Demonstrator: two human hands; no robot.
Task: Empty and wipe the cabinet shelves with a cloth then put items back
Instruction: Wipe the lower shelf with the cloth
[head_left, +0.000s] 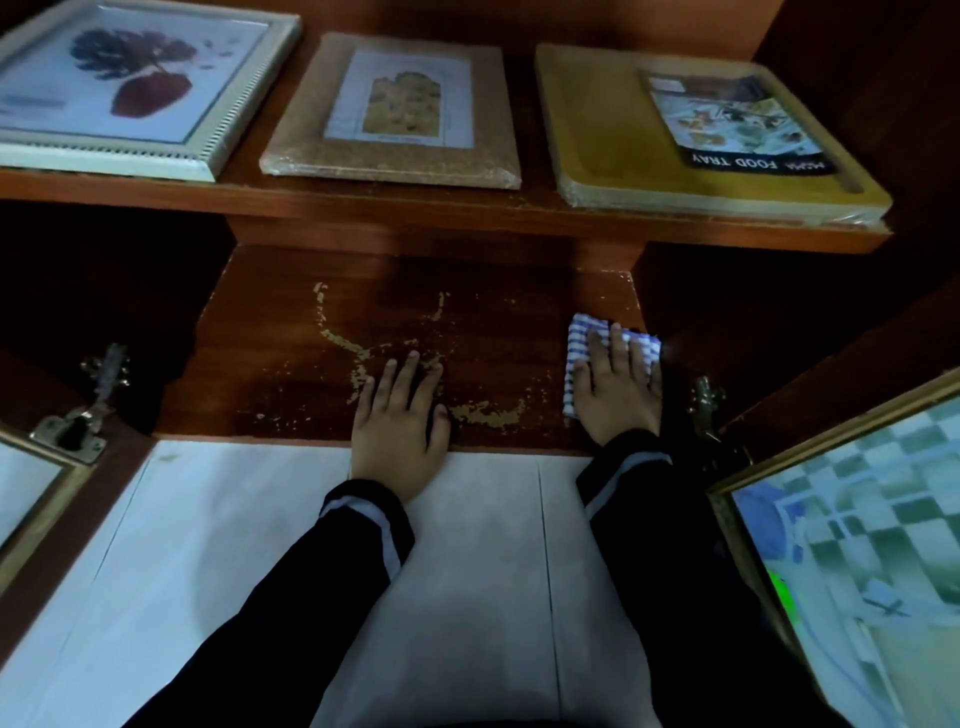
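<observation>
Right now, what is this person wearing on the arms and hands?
The left hand and right hand are bare: no gloves, no rings visible. The left sleeve and right sleeve are long and black, each with a pale grey band near the cuff.

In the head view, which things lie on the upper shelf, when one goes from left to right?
white-framed leaf picture → wrapped brown-framed picture → wrapped yellow food tray
</observation>
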